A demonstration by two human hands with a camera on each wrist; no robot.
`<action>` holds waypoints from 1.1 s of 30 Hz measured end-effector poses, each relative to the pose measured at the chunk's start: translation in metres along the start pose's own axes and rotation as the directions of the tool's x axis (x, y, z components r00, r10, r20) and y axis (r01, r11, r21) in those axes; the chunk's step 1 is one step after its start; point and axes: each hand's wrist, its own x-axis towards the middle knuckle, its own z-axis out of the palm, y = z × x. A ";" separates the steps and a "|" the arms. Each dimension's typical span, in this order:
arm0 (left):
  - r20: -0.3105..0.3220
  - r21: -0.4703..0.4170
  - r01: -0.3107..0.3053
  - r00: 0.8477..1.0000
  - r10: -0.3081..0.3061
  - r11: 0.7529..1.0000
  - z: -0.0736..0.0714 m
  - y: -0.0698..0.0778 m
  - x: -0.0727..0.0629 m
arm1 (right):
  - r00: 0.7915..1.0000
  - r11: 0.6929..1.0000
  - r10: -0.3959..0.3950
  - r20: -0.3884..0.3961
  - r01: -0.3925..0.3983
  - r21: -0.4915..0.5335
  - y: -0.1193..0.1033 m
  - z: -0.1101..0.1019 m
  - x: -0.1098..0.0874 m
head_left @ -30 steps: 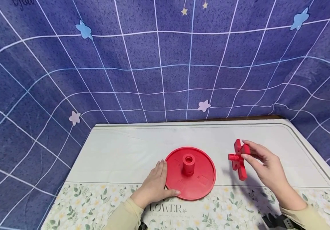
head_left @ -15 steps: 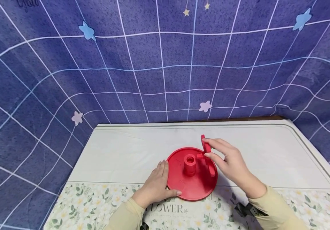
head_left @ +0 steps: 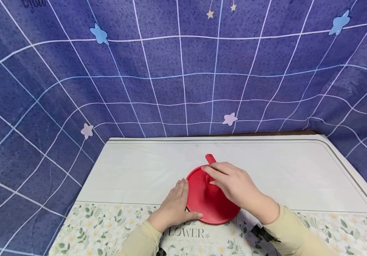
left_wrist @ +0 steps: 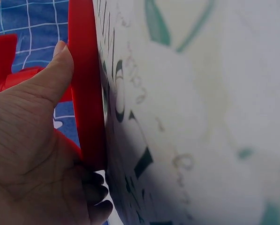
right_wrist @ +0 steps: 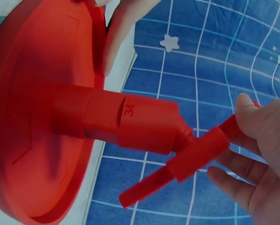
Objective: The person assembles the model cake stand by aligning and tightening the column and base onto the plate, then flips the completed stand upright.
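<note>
A round red base [head_left: 215,213] with a raised rim lies on the table. From its middle rises a red post [right_wrist: 151,124] marked 34, with a hollow top. My left hand [head_left: 172,204] rests against the base's left side, fingers straight along the rim and thumb [left_wrist: 57,72] over the front edge. With thumb and fingers, my right hand [head_left: 239,185] pinches one arm of a red cross-shaped piece [right_wrist: 198,154] above the post. That piece is tilted, its short peg at the post's mouth in the right wrist view. In the head view my right hand hides most of both.
The table has a white cloth [head_left: 145,170] with a flowered front band [head_left: 106,227]. A blue curtain [head_left: 157,89] with a grid and stars hangs behind the table and at both sides. A dark strap [head_left: 263,233] is on the right wrist.
My right hand has carried the cross-shaped piece leftward from beside the base to over the post, tipping it on the way. The left hand and the base have stayed in place.
</note>
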 end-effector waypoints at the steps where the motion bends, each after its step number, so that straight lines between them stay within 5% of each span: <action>1: 0.003 0.004 0.002 1.000 -0.002 1.000 0.000 0.000 0.000 | 1.000 1.000 -0.017 0.010 0.017 -0.026 -0.002 0.001 0.001; 11: -0.013 0.005 -0.020 1.000 0.020 1.000 0.002 -0.001 -0.002 | 0.988 0.976 -0.145 0.044 0.150 -0.156 -0.014 0.015 0.004; 22: -0.021 0.006 -0.020 1.000 0.020 1.000 0.004 0.000 -0.004 | 0.976 0.972 -0.119 0.180 0.152 -0.181 -0.022 0.028 -0.004; 29: -0.021 0.012 -0.017 1.000 0.017 1.000 0.003 0.000 -0.004 | 0.994 0.994 -0.096 0.055 0.099 -0.044 -0.015 0.023 -0.002; 33: -0.038 0.008 -0.029 0.999 0.029 1.000 0.000 -0.001 -0.003 | 0.996 0.998 0.068 -0.053 -0.068 -0.002 0.002 0.015 -0.002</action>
